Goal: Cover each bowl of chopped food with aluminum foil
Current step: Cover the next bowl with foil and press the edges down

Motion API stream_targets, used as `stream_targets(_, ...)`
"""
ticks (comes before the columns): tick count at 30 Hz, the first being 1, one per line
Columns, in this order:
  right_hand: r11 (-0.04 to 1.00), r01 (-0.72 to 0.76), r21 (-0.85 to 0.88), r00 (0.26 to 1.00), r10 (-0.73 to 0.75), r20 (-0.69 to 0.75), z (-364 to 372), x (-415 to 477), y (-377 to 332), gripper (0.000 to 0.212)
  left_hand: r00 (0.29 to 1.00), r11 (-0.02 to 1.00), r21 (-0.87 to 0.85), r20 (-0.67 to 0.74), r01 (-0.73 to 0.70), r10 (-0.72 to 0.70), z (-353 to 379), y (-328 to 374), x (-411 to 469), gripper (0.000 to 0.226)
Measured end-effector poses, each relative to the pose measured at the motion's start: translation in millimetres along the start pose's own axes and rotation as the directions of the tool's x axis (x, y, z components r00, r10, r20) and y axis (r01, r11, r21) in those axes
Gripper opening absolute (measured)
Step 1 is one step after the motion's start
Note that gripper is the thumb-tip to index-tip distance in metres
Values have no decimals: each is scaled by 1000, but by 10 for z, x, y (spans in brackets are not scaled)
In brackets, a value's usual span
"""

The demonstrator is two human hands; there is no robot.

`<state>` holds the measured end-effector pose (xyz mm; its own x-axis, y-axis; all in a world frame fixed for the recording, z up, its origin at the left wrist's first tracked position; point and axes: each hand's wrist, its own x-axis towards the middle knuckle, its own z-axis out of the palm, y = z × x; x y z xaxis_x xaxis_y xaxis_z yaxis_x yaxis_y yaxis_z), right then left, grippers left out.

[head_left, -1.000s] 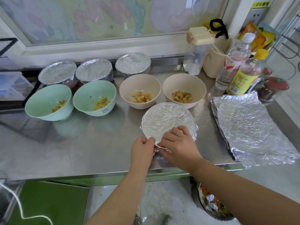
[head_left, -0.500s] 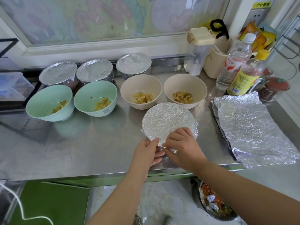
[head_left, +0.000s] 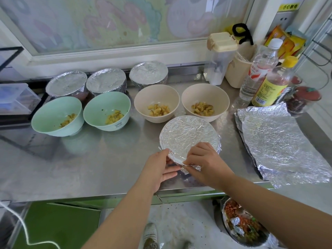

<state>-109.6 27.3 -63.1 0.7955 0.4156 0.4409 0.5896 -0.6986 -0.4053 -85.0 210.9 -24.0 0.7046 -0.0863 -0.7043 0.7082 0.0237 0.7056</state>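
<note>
Foil-covered bowl (head_left: 188, 133) upright; right hand (head_left: 206, 162) fingers pinch near-edge foil fold (head_left: 190, 167); left hand (head_left: 159, 170) fingers grip rim

I'm seeing crinkled, shiny foil (head_left: 188, 133) dead ahead, smooth steel counter (head_left: 89, 168) gleaming dully all round, and a matt green bowl (head_left: 53, 114) at ten o'clock.
</note>
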Motion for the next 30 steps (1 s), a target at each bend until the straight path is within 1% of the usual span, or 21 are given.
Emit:
stream_targets(2, 1000, 5, -2, 1000, -5, 18, -7, -7, 18, 13, 999, 994, 108, -34, -32, 36, 8, 8, 16, 26)
stream_targets(5, 1000, 16, -2, 999, -16, 28, -12, -32, 44, 12, 984, 966, 240, -118, -100, 131, -9, -3, 73, 26)
stream_targets(9, 1000, 28, 4, 999, -28, 18, -19, -62, 44, 14, 943, 875, 441, -156, -200, 294, -40, -42, 83, 30)
stream_targets(11, 999, 38, 7, 999, -38, 17, -18, -76, 50, 14, 929, 843, 493, -160, -217, 333, -40, -56, 83, 29)
stream_targets(12, 999, 42, 9, 999, -42, 18, -17, -82, 54, 14, 929, 843, 492, -159, -218, 333, -40, -57, 90, 29)
stream_targets(18, 999, 45, 11, 999, -45, 0, 5, -91, 45, 13, 955, 885, 425, -128, -190, 266, -47, -24, 152, 24)
stream_targets(19, 999, 32, 9, 999, -31, -10, 7, -86, 47, 13, 955, 885, 423, -126, -193, 269, -56, -18, 152, 26)
stream_targets(21, 1000, -3, -9, 999, 3, -37, 18, -74, 33, 12, 952, 901, 392, -158, -185, 264, -59, -45, 106, 40)
stream_targets(22, 1000, -15, -21, 999, 14, -48, 30, -75, 20, 12, 958, 928, 344, -185, -147, 220, -40, -82, 51, 47)
stream_targets(23, 999, -18, -29, 998, 16, -55, 36, -78, -4, 12, 970, 962, 261, -200, -84, 139, -1, -132, -15, 51)
stream_targets(25, 999, -6, -40, 999, 5, -44, -4, -79, -33, 14, 986, 997, 64, -165, 48, -37, 121, -256, -149, 57)
stream_targets(26, 998, -27, -51, 999, 26, -27, -58, -59, -34, 21, 987, 996, -3, -136, 84, -84, 178, -317, -194, 60)
stream_targets(27, 993, -95, -72, 995, 95, 0, -129, -17, -13, 36, 987, 993, -56, -119, 102, -108, 223, -377, -209, 63)
stream_targets(28, 973, -203, -106, 977, 209, 44, -212, 34, 26, 54, 987, 989, -96, -109, 109, -120, 260, -429, -212, 64)
stream_targets(29, 934, -328, -144, 933, 344, 104, -299, 96, 76, 73, 987, 986, -117, -97, 117, -128, 288, -458, -211, 65)
stream_targets(30, 883, -437, -172, 871, 463, 167, -370, 165, 125, 87, 988, 985, -122, -83, 119, -130, 307, -475, -201, 66)
